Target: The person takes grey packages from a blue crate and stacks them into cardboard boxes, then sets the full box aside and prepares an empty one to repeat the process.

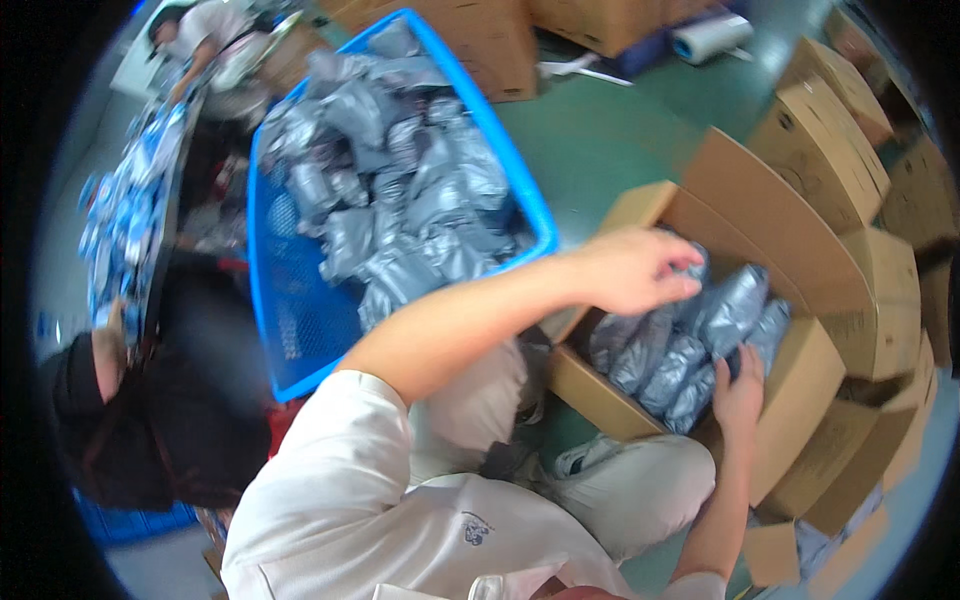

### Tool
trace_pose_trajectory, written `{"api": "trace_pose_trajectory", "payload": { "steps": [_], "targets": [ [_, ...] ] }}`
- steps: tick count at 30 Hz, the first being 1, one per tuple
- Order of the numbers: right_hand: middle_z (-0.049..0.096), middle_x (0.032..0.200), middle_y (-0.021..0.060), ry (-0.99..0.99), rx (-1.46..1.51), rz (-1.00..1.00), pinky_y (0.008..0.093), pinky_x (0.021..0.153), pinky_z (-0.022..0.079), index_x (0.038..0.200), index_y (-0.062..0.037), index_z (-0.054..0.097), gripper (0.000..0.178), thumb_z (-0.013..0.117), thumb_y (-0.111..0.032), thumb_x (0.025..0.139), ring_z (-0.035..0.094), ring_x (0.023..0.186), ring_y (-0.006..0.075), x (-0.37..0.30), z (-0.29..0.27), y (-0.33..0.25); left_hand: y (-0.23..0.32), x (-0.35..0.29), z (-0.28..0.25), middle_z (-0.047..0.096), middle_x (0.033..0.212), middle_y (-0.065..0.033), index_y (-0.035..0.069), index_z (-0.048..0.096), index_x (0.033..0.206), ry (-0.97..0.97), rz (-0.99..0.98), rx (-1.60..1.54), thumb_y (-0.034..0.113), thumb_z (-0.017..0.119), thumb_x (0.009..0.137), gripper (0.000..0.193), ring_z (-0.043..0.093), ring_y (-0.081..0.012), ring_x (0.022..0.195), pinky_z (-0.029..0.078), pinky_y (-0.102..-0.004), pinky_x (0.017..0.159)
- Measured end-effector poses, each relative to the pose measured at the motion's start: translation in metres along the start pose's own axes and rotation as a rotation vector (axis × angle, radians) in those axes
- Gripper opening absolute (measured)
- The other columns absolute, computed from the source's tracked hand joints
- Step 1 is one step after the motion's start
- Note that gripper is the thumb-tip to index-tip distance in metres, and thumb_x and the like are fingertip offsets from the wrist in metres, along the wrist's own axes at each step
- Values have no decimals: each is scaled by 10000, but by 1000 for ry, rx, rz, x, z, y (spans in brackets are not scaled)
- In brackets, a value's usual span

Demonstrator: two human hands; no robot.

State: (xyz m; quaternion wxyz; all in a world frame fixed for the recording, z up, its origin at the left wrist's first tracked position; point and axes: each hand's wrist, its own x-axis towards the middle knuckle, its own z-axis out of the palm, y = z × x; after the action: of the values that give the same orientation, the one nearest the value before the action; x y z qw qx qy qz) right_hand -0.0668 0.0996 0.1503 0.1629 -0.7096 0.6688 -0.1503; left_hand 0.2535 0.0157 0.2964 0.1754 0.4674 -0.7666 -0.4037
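An open cardboard box stands in front of me on the right, with several silvery-grey plastic-wrapped packages packed in rows inside. Over its far left part hovers my left hand, fingers loosely bent and apart, with nothing visible in them. My right hand rests inside the near right side, its spread fingertips touching the packages. A large blue plastic basket to the left is heaped with similar grey packages; my left forearm crosses its near corner.
Closed cartons are stacked at the right, and an open box with grey packages sits at the lower right. A white roll lies at the back. On the left, a person in black and another person are beside a table with blue-white packets.
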Motion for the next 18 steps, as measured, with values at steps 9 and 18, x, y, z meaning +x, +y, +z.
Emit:
{"api": "trace_pose_trajectory", "payload": {
  "steps": [9, 18],
  "targets": [
    [677, 1150, 188, -189, 526, 104, 320, 912, 522, 1252, 45, 616, 342, 643, -149, 972, 658, 1047, 199, -7, -58, -80, -296, -285, -96, 334, 1538, -291, 199, 211, 1590, 11, -1058, 659, 758, 715, 703, 1164, 380, -479, 1392, 353, -542, 1129],
    [684, 1026, 173, -217, 249, -227, 345, 852, 530, 1162, 44, 642, 287, 666, -123, 930, 676, 924, 257, 14, -64, -179, -325, -249, -105, 520, 1439, -254, -56, 452, 1446, 65, -1292, 232, 743, 739, 673, 1147, 534, -336, 1324, 425, -384, 1095]
  ]
}}
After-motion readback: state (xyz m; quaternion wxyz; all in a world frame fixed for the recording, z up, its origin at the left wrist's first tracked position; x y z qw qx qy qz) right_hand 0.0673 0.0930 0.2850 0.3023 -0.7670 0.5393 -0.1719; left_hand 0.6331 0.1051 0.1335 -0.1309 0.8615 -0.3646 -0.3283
